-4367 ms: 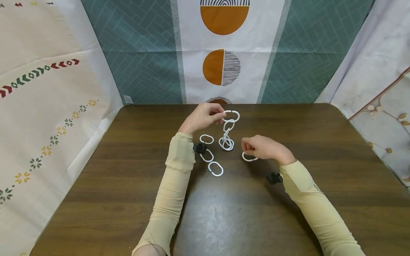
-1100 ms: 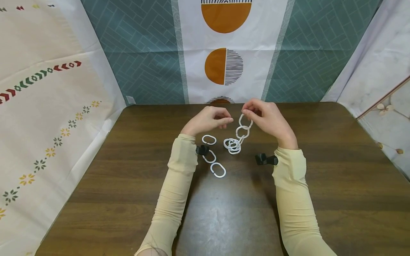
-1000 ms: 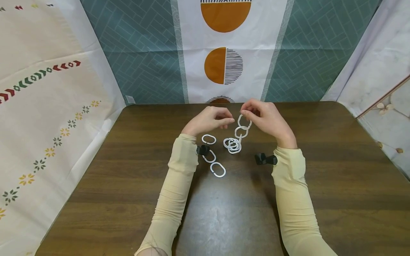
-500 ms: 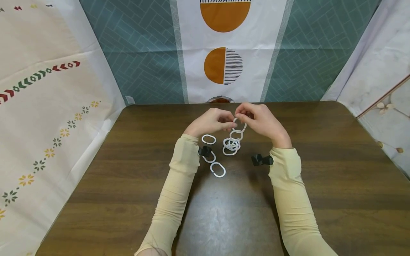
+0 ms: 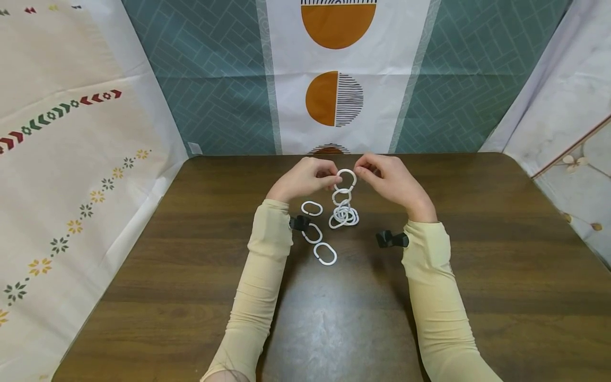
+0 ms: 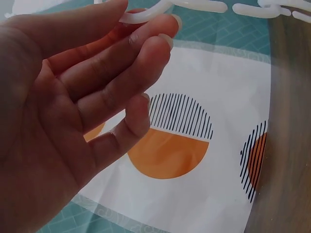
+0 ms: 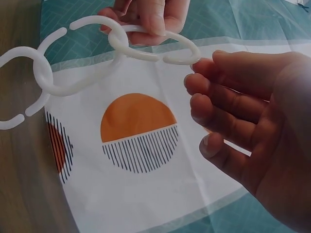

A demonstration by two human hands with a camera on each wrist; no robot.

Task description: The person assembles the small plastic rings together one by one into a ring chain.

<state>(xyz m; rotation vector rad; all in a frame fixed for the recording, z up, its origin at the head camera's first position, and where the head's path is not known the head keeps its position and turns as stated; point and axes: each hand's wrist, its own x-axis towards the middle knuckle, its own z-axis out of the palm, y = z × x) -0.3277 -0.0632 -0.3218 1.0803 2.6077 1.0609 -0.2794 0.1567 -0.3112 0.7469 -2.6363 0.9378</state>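
A chain of white plastic links [image 5: 345, 214] hangs from my left hand [image 5: 305, 179], its lower links heaped on the table. My left thumb and fingers pinch the top link [image 5: 346, 170] at its left side. In the left wrist view that link [image 6: 148, 15] passes behind the thumb. My right hand [image 5: 393, 180] is at the top link's other side, fingers loosely bent; in the right wrist view its fingertips [image 7: 197, 83] lie right by the link's end [image 7: 182, 61], and whether they touch is unclear. Small gaps show in the links.
Three loose white links lie left of the heap: one near the left hand [image 5: 312, 202], one partly behind the wrist camera [image 5: 299, 223], and one nearer the front [image 5: 327, 264]. The brown wooden table [image 5: 181, 276] ends at a patterned cloth backdrop [image 5: 219, 79].
The right hand carried the chain's top link leftward to the left hand, which now pinches it; the right fingers have come off its top. Earlier, the right hand picked a loose link off the table.
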